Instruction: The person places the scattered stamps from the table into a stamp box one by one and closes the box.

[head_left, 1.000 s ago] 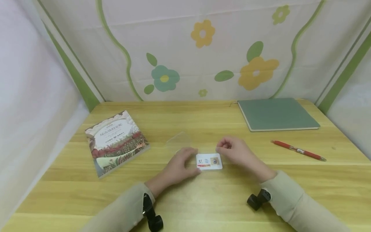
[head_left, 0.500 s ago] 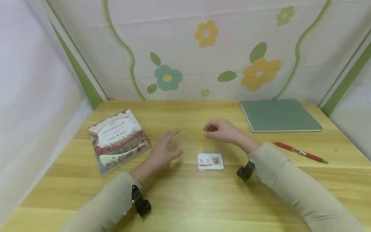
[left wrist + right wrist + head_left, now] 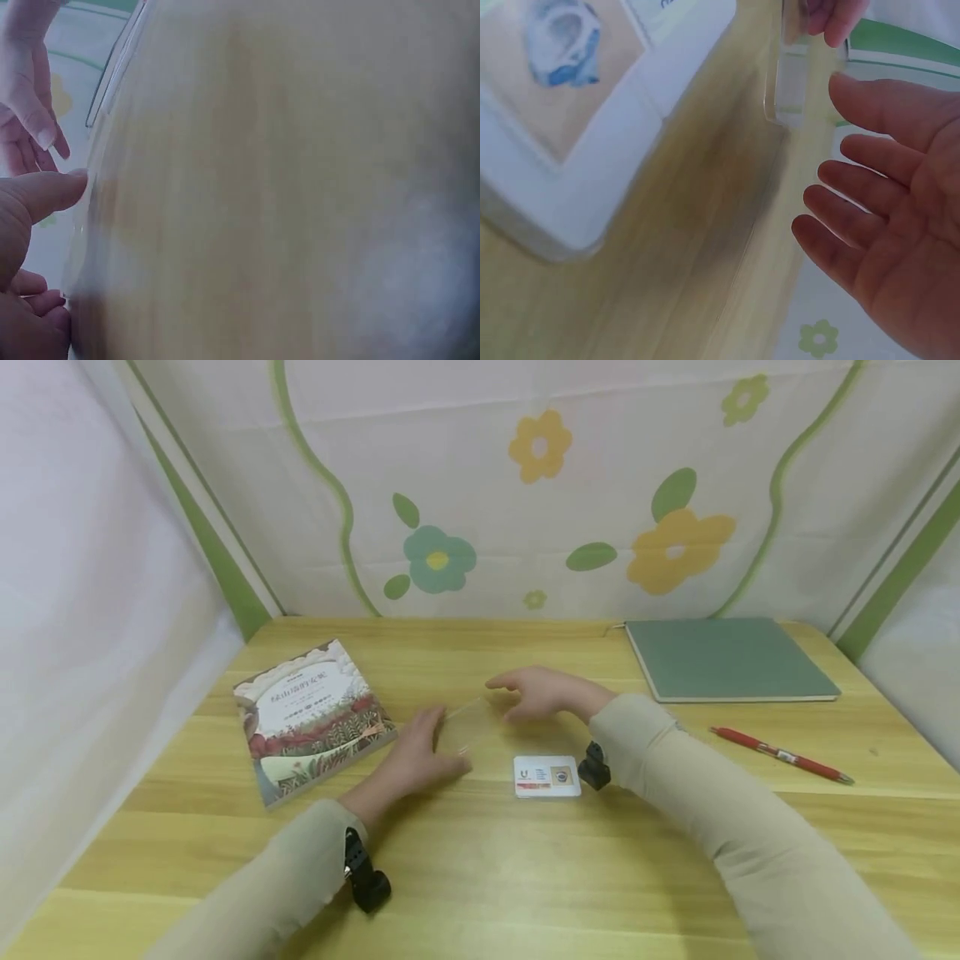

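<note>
A small clear plastic box, hard to make out against the wood, lies mid-table. My left hand grips its near-left side, thumb in front and fingers behind. In the right wrist view, fingertips of that hand show at the upper end of the clear plastic box. My right hand is beside the box's far right side, holding nothing; its fingers are extended and slightly spread in the right wrist view. A stack of white printed cards lies just right of the box, below my right wrist.
At the left lies a picture-covered paperback book. A green notebook is at the back right, with a red pen in front of it. A flowered cloth hangs behind the wooden table.
My left hand has left the cards and moved left to the clear box, fingers now around it. My right hand has moved away from the cards, left and back, its fingers opening.
</note>
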A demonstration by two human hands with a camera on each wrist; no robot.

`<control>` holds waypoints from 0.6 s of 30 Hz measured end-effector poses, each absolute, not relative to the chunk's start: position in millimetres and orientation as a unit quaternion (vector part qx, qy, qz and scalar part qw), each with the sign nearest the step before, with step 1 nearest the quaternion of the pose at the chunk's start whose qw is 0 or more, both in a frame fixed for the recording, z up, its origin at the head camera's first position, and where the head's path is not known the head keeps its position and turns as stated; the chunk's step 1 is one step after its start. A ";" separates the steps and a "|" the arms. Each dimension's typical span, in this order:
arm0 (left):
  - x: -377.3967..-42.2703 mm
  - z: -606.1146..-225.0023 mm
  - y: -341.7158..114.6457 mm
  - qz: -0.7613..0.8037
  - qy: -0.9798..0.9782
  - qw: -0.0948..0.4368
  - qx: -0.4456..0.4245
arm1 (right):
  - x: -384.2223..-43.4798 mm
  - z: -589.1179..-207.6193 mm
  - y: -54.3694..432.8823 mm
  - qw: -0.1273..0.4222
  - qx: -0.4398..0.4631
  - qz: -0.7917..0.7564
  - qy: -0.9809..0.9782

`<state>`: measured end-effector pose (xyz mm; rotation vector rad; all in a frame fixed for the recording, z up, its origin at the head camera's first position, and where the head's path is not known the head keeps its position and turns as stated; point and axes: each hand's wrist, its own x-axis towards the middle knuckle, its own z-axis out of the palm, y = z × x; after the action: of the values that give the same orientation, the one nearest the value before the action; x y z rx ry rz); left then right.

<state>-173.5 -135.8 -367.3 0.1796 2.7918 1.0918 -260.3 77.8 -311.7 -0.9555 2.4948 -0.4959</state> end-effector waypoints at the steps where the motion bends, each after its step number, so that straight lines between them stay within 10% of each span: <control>1: -174.1 -368.7 -136.4 0.357 0.929 0.073 0.059 | -261.3 -312.2 75.3 0.215 -0.347 -0.173 0.896; 18: -178.4 -374.7 -134.8 0.329 0.942 0.044 0.054 | -270.1 -329.3 50.1 0.227 -0.375 -0.079 0.895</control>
<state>-178.4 -134.8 -374.7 0.1656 2.8774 1.0067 -270.1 50.1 -329.3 -1.0334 2.4666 -0.2181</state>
